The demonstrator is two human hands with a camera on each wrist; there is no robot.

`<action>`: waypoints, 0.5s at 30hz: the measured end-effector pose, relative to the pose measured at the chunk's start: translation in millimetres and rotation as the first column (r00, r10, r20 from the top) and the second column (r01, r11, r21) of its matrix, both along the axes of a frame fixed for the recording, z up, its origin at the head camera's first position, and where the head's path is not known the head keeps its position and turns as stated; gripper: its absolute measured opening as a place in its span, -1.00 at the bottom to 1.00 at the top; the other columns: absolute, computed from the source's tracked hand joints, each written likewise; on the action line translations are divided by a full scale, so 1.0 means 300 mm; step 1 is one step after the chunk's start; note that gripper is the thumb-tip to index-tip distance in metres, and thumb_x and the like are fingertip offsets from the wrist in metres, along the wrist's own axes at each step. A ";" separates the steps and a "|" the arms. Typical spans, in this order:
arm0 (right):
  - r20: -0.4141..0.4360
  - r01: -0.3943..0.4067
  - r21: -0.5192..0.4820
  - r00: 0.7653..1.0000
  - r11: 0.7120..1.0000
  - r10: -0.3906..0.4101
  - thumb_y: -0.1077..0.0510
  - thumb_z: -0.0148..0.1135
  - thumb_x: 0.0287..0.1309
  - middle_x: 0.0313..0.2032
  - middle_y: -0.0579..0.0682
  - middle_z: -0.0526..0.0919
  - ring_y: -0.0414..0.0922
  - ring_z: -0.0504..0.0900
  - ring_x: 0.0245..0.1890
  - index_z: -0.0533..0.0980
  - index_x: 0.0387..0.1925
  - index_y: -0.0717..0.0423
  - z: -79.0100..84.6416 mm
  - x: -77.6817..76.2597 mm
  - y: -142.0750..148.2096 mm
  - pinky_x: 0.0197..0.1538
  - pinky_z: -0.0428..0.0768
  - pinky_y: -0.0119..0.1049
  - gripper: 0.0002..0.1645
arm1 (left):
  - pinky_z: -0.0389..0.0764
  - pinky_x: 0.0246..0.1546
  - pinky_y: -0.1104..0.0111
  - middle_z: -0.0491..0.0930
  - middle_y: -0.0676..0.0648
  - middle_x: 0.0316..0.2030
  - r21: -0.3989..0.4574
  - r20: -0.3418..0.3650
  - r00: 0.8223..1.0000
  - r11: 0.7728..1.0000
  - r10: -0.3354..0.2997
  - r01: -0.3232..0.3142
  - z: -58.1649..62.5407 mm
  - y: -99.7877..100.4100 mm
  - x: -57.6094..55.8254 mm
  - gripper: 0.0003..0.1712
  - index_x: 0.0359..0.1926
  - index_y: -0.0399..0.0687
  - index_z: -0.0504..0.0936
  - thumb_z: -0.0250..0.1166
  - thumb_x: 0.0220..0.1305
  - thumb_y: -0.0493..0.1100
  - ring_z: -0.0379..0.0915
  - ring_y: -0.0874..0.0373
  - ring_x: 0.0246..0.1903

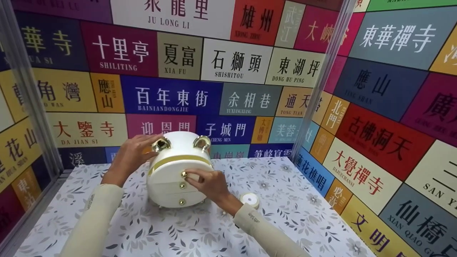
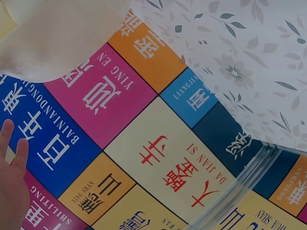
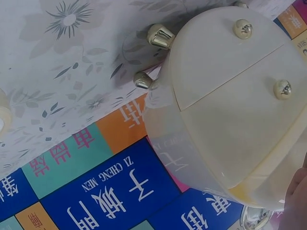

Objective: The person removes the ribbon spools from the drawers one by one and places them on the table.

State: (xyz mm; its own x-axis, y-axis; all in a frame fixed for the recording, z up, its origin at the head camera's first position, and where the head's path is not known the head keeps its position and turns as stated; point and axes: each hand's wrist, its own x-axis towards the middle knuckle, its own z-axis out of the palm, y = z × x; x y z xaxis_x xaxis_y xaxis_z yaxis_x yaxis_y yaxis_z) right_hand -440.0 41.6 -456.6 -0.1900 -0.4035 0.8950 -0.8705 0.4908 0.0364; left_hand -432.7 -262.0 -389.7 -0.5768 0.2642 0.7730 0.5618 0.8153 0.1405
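A white rounded jewelry box (image 1: 175,194) with small drawers stands on the table, a gold band along its upper front. Three round gold knobs run down the front, and two gold ear-like pieces sit on top. My right hand (image 1: 210,184) pinches the top knob (image 1: 184,174) between thumb and fingers. The left hand (image 1: 132,157) rests against the box's upper left side, fingers extended by the left gold ear (image 1: 161,144). In the right wrist view, two lower knobs (image 3: 282,89) and short gold feet (image 3: 160,36) show, with the right hand (image 3: 296,201) only at the edge.
A small round white roll (image 1: 249,200) lies on the table to the right of the box, near the right forearm. The table (image 1: 278,228) has a leaf-patterned white cover. Panels with colourful lettering (image 1: 171,94) rise behind it and on both sides.
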 end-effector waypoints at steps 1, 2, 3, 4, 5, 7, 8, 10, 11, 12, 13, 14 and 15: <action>0.001 0.001 -0.001 1.000 1.000 -0.001 -0.02 0.65 0.03 -0.70 -0.27 0.67 -0.47 0.47 -0.75 0.80 -0.13 -0.24 0.001 -0.004 -0.001 -0.65 0.46 -0.57 -0.69 | 0.66 0.20 -0.07 0.63 -0.01 0.26 0.000 0.003 1.000 1.000 0.003 -0.003 0.000 0.000 0.000 -0.06 0.45 0.40 0.48 0.63 0.07 -0.20 0.58 -0.13 0.20; 0.004 0.003 0.001 1.000 1.000 -0.003 -0.01 0.66 0.03 -0.70 -0.27 0.66 -0.47 0.46 -0.75 0.80 -0.13 -0.24 0.002 -0.009 -0.002 -0.65 0.45 -0.57 -0.69 | 0.66 0.20 -0.07 0.63 -0.01 0.27 0.003 0.008 1.000 1.000 0.004 -0.004 -0.001 0.000 0.001 -0.06 0.45 0.41 0.47 0.63 0.07 -0.20 0.58 -0.12 0.20; 0.004 0.005 0.000 1.000 1.000 -0.005 -0.01 0.66 0.02 -0.70 -0.27 0.66 -0.47 0.46 -0.75 0.80 -0.13 -0.24 0.002 -0.014 -0.003 -0.66 0.45 -0.56 -0.69 | 0.65 0.21 -0.07 0.63 -0.02 0.27 0.005 0.013 1.000 1.000 0.006 -0.006 -0.001 0.001 0.002 -0.05 0.45 0.42 0.47 0.63 0.07 -0.20 0.57 -0.13 0.21; 0.003 0.008 0.000 1.000 1.000 -0.008 -0.01 0.66 0.02 -0.71 -0.28 0.65 -0.47 0.45 -0.75 0.80 -0.13 -0.24 0.003 -0.018 -0.004 -0.66 0.44 -0.56 -0.68 | 0.65 0.22 -0.07 0.63 -0.02 0.27 0.007 0.018 1.000 1.000 0.008 -0.008 -0.001 0.001 0.002 -0.05 0.45 0.43 0.46 0.63 0.07 -0.19 0.57 -0.12 0.22; 0.002 0.011 0.000 1.000 1.000 -0.011 -0.01 0.66 0.02 -0.71 -0.28 0.65 -0.47 0.44 -0.75 0.80 -0.13 -0.24 0.003 -0.022 -0.005 -0.66 0.44 -0.55 -0.68 | 0.64 0.22 -0.07 0.62 -0.02 0.28 0.007 0.024 1.000 1.000 0.011 -0.011 -0.002 0.002 0.003 -0.04 0.46 0.44 0.46 0.63 0.07 -0.19 0.57 -0.12 0.22; 0.000 0.017 0.003 1.000 1.000 -0.017 -0.01 0.65 0.03 -0.72 -0.29 0.64 -0.48 0.44 -0.75 0.80 -0.13 -0.25 0.005 -0.029 -0.006 -0.67 0.44 -0.54 -0.69 | 0.63 0.24 -0.07 0.62 -0.01 0.28 0.010 0.031 0.999 1.000 0.013 -0.013 -0.002 0.003 0.003 -0.04 0.46 0.45 0.45 0.63 0.07 -0.19 0.56 -0.12 0.23; 0.000 0.020 0.005 1.000 1.000 -0.020 -0.02 0.65 0.03 -0.72 -0.29 0.64 -0.48 0.44 -0.75 0.80 -0.13 -0.25 0.006 -0.032 -0.007 -0.67 0.43 -0.54 -0.69 | 0.63 0.24 -0.07 0.62 -0.01 0.28 0.012 0.034 0.999 1.000 0.012 -0.012 -0.002 0.003 0.002 -0.04 0.46 0.46 0.45 0.63 0.07 -0.19 0.56 -0.12 0.23; 0.001 0.022 0.008 1.000 1.000 -0.022 -0.02 0.65 0.04 -0.72 -0.28 0.64 -0.47 0.44 -0.75 0.80 -0.13 -0.24 0.009 -0.037 -0.009 -0.67 0.43 -0.55 -0.70 | 0.63 0.25 -0.06 0.62 0.00 0.28 0.013 0.034 0.999 1.000 0.010 -0.010 -0.001 0.002 0.001 -0.03 0.46 0.46 0.45 0.63 0.07 -0.20 0.56 -0.12 0.23; 0.002 0.021 0.008 1.000 1.000 -0.021 -0.02 0.64 0.05 -0.71 -0.28 0.65 -0.47 0.45 -0.75 0.80 -0.13 -0.24 0.010 -0.040 -0.011 -0.67 0.43 -0.55 -0.70 | 0.63 0.24 -0.06 0.62 0.01 0.28 0.014 0.032 0.999 1.000 0.009 -0.010 -0.001 0.002 0.001 -0.04 0.46 0.46 0.45 0.63 0.07 -0.20 0.56 -0.12 0.23; 0.006 0.023 0.012 1.000 1.000 -0.023 -0.02 0.64 0.05 -0.71 -0.28 0.66 -0.47 0.46 -0.75 0.80 -0.12 -0.24 0.012 -0.041 -0.011 -0.67 0.44 -0.56 -0.70 | 0.63 0.24 -0.05 0.62 0.01 0.28 0.014 0.028 1.000 1.000 0.009 -0.009 0.000 0.001 0.000 -0.04 0.45 0.46 0.46 0.63 0.07 -0.20 0.57 -0.11 0.23; 0.007 0.026 0.015 1.000 1.000 -0.026 -0.02 0.64 0.05 -0.70 -0.28 0.66 -0.46 0.47 -0.75 0.80 -0.12 -0.25 0.013 -0.044 -0.013 -0.67 0.44 -0.56 -0.70 | 0.64 0.24 -0.05 0.62 0.01 0.28 0.013 0.026 1.000 1.000 0.009 -0.009 0.000 0.001 0.000 -0.04 0.45 0.45 0.46 0.63 0.07 -0.21 0.57 -0.11 0.22; 0.008 0.030 0.016 1.000 0.999 -0.030 -0.02 0.64 0.05 -0.70 -0.28 0.66 -0.46 0.47 -0.75 0.80 -0.12 -0.25 0.014 -0.046 -0.014 -0.66 0.44 -0.55 -0.70 | 0.64 0.23 -0.05 0.62 0.02 0.28 0.013 0.023 1.000 1.000 0.009 -0.009 0.000 0.001 0.000 -0.04 0.45 0.45 0.46 0.63 0.06 -0.21 0.57 -0.11 0.22; 0.007 0.032 0.018 0.999 0.999 -0.032 -0.03 0.64 0.06 -0.70 -0.28 0.66 -0.46 0.48 -0.74 0.80 -0.13 -0.25 0.014 -0.049 -0.014 -0.66 0.44 -0.55 -0.71 | 0.64 0.23 -0.04 0.62 0.02 0.28 0.013 0.021 1.000 1.000 0.008 -0.008 0.000 0.001 0.000 -0.05 0.45 0.44 0.47 0.63 0.06 -0.21 0.57 -0.10 0.22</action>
